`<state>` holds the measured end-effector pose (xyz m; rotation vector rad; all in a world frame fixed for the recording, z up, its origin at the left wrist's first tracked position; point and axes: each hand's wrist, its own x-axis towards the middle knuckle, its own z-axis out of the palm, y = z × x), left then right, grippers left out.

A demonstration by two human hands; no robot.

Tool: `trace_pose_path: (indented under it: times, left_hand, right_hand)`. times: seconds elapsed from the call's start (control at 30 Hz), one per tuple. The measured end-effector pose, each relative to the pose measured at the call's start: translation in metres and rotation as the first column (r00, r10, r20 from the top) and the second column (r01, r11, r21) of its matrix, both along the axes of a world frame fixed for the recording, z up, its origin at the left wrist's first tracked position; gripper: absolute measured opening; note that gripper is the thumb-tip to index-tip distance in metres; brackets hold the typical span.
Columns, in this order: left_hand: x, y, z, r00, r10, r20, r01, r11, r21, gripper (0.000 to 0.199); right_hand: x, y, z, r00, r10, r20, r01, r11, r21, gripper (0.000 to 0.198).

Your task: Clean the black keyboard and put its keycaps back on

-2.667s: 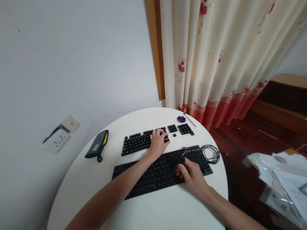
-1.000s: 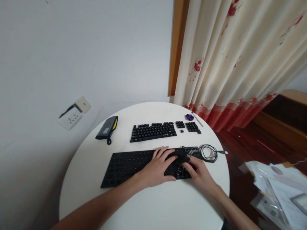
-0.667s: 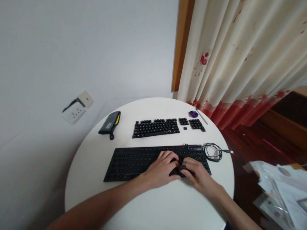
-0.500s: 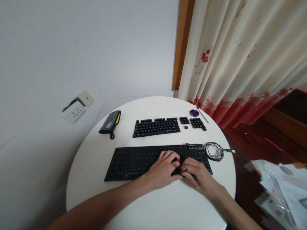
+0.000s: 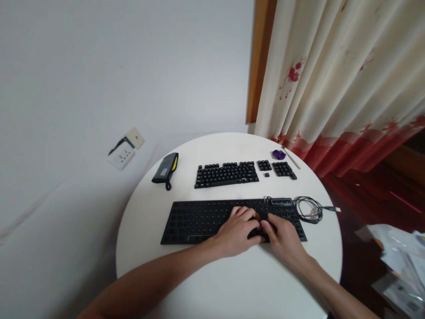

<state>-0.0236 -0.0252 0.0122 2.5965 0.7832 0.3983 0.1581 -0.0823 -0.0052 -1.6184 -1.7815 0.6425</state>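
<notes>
A black keyboard [image 5: 195,221] lies near the middle of the white round table, many of its key positions bare of caps. My left hand [image 5: 237,232] rests on its right half, fingers curled over the top and thumb along the front edge, steadying it. Close beside it, my right hand [image 5: 282,235] is closed at the fingertips on a small dark tool [image 5: 264,215] with thin wire loops, which looks like a keycap puller. Fingers partly hide its grip. Behind the keyboard, black keycaps [image 5: 229,176] lie in rows, with a single keycap [image 5: 267,175] apart from the blocks.
A coiled USB cable [image 5: 310,217] sits at the keyboard's right end. Farther back are a dark pouch [image 5: 166,169], a crumpled purple thing [image 5: 279,154] and a thin pale stick [image 5: 292,159]. Wall and curtain [image 5: 305,106] border the table [image 5: 146,212]; plastic bags [image 5: 398,252] lie at right.
The view has turned slightly left, so everything sits farther right. My right hand has risen a little over the keyboard, and the dark tool now points away with its wires showing.
</notes>
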Motion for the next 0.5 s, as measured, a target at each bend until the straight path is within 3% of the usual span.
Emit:
trace_pose_path:
  times: [0.23,0.5]
  left_hand:
    - [-0.002,-0.002,-0.005,0.982,0.053,0.179,-0.036,0.994,-0.099,0.022]
    - [-0.002,-0.005,-0.009,0.967,0.004,0.254,-0.023,0.997,0.074,0.022]
  right_hand:
    - [0.003,-0.006,-0.003,0.99,0.023,-0.136,-0.001,0.987,0.159,0.025]
    - [0.002,-0.007,-0.001,0.992,0.05,-0.116,-0.026,0.98,0.197,0.023]
